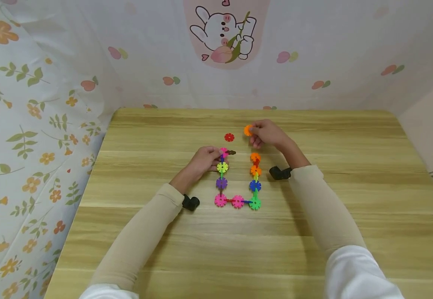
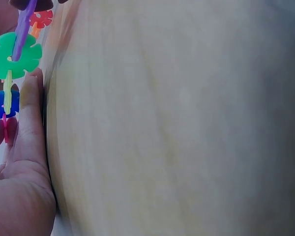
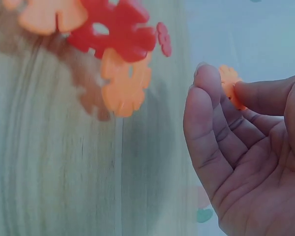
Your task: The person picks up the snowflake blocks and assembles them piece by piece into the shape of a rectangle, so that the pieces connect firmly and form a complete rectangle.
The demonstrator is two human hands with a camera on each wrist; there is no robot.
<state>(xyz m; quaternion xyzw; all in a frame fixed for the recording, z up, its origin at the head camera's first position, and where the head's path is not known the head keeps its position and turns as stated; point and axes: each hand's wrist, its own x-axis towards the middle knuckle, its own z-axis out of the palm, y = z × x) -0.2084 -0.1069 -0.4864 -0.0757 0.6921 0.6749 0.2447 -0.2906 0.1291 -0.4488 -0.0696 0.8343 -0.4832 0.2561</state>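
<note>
A U-shaped chain of interlocking snowflake discs lies on the table, with a green disc (image 1: 255,203) at its near right corner. At the top of its left side, my left hand (image 1: 206,159) pinches a pink disc (image 1: 223,152) between thumb and fingers. A dark brown disc (image 1: 231,152) sticks out to the right of that pink one. My right hand (image 1: 268,133) holds a single orange disc (image 3: 229,84) by thumb and fingertips, beyond the chain's right end. That end finishes in another orange disc (image 1: 255,157). One loose red disc (image 1: 229,137) lies beyond the left end.
The wooden table (image 1: 145,249) meets a patterned cloth (image 1: 141,54) along its far edge. More flowered cloth (image 1: 22,166) hangs at the left. Black wrist cameras (image 1: 191,203) sit at both wrists, close to the chain.
</note>
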